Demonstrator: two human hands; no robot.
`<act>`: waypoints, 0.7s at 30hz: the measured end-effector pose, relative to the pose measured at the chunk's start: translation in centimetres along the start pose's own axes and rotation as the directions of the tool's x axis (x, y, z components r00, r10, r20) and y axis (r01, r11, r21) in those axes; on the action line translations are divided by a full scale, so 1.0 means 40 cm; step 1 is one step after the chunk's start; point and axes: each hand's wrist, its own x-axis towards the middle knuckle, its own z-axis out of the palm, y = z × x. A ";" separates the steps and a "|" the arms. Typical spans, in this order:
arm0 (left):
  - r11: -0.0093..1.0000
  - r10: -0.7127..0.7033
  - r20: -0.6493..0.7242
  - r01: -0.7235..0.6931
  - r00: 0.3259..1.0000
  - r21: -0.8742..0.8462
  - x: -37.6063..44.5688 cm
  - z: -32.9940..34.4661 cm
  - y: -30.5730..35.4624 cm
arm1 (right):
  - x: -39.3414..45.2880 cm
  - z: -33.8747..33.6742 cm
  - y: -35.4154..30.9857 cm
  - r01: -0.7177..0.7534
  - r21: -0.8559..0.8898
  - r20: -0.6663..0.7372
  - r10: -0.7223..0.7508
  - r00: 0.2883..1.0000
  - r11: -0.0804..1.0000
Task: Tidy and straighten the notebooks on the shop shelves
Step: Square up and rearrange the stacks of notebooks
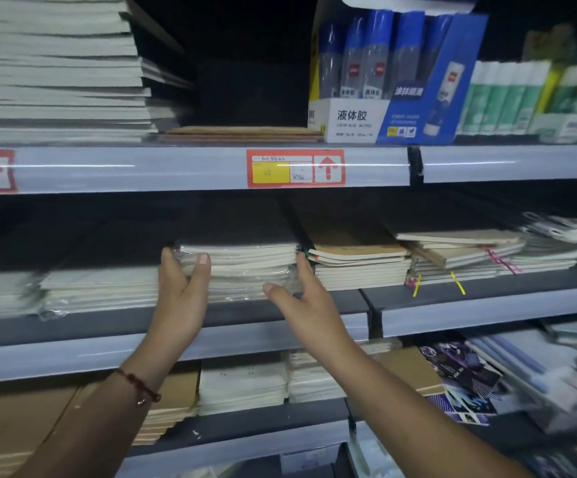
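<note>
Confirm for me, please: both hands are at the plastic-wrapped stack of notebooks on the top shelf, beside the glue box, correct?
Not quite: in the head view the left hand and right hand are at the plastic-wrapped stack on the middle shelf; the glue box stands on the shelf above.

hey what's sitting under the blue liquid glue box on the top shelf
The blue glue box stands directly on the top shelf, beside a flat stack of brown notebooks. Whether those notebooks reach under the box cannot be seen; its front panel covers that spot.
</note>
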 end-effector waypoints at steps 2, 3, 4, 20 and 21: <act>1.000 0.021 -0.008 -0.021 1.000 -0.001 -0.019 -0.018 0.004 | -0.004 -0.006 -0.007 -0.017 0.007 -0.007 0.017 1.000 1.000; 0.998 0.060 -0.027 -0.060 0.998 0.011 -0.033 -0.025 0.010 | -0.009 -0.008 -0.011 -0.024 0.020 -0.014 0.024 1.000 1.000; 0.992 0.126 -0.042 -0.124 0.991 0.037 -0.045 -0.030 0.016 | -0.014 -0.010 -0.014 -0.028 0.043 -0.026 0.029 0.999 0.999; 0.930 0.361 0.370 -0.359 0.856 -0.078 -0.181 0.151 0.131 | -0.070 -0.172 0.051 -0.008 0.247 -0.539 0.145 0.830 0.969; 0.927 0.362 0.377 -0.371 0.853 -0.051 -0.177 0.171 0.137 | -0.064 -0.191 0.056 -0.013 0.237 -0.541 0.143 0.829 0.971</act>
